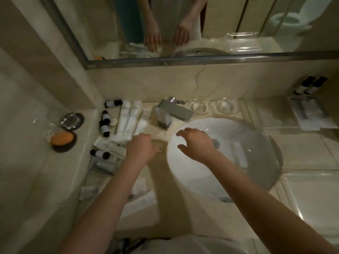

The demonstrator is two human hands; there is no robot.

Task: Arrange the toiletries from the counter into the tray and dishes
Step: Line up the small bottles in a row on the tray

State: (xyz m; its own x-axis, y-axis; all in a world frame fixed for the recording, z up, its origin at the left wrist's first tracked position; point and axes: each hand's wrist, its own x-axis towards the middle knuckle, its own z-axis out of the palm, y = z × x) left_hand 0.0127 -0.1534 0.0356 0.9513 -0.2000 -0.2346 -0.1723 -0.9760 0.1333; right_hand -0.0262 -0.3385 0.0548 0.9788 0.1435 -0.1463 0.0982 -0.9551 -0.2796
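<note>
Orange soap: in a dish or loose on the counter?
In a dish: the orange soap lies on a dark round dish, whose rim shows around it.

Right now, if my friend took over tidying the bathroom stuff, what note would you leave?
Left hand: fingers curled over a small beige box; grip unclear.
Right hand: open, hovering above the sink.
Dark bottles and white packets lie scattered on the counter left of the faucet.
Done, it seems: orange soap sits on a dark dish.
Left: the two glass dishes behind the sink show nothing clearly inside; nearly everything needs placing.
</note>
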